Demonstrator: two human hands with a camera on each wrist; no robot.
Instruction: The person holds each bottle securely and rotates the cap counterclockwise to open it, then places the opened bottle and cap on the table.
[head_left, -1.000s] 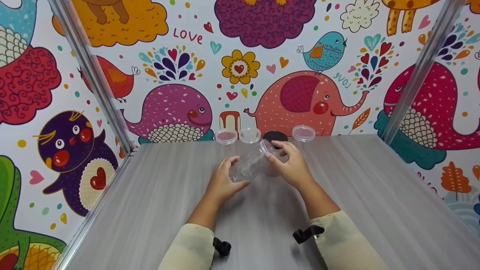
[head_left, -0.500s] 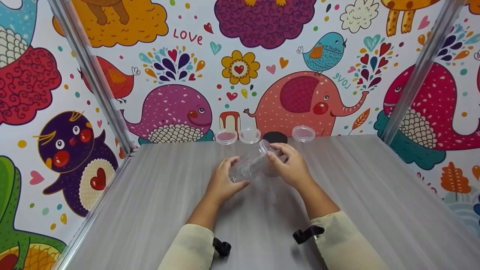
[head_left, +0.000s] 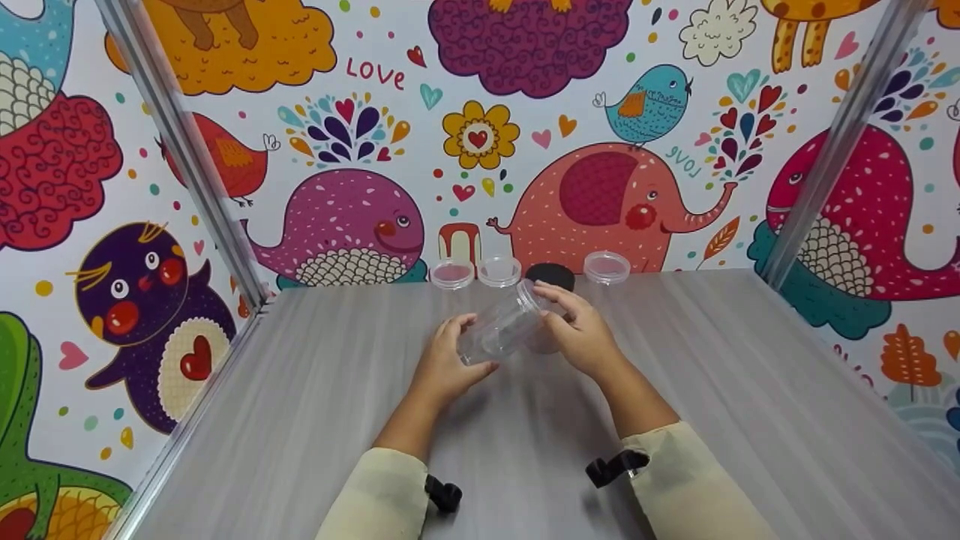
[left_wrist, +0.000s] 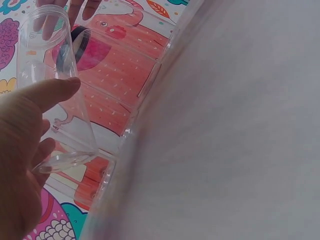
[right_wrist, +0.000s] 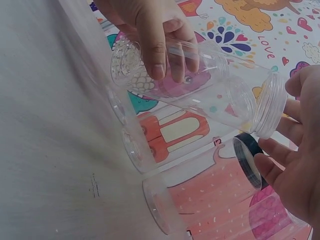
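Observation:
A clear plastic jar is held tilted above the table, its ridged, see-through mouth pointing up and to the right in the head view. My left hand grips the lower end, thumb on the near side and fingers round the far side. At the mouth is my right hand, with loosely bent fingers right at the rim. The left wrist view shows the jar's wall under my left thumb. In the right wrist view, the right fingertips lie beside the rim.
Several clear jars, such as the far-right jar, stand in a row at the back of the grey table. One bears a black lid, partly behind the held jar. Behind them rises a cartoon-printed wall with metal posts.
My right hand's fingers have shifted on the rim: the index finger is straighter and the thumb has slid lower, off the rim. The jar and left hand have hardly moved.

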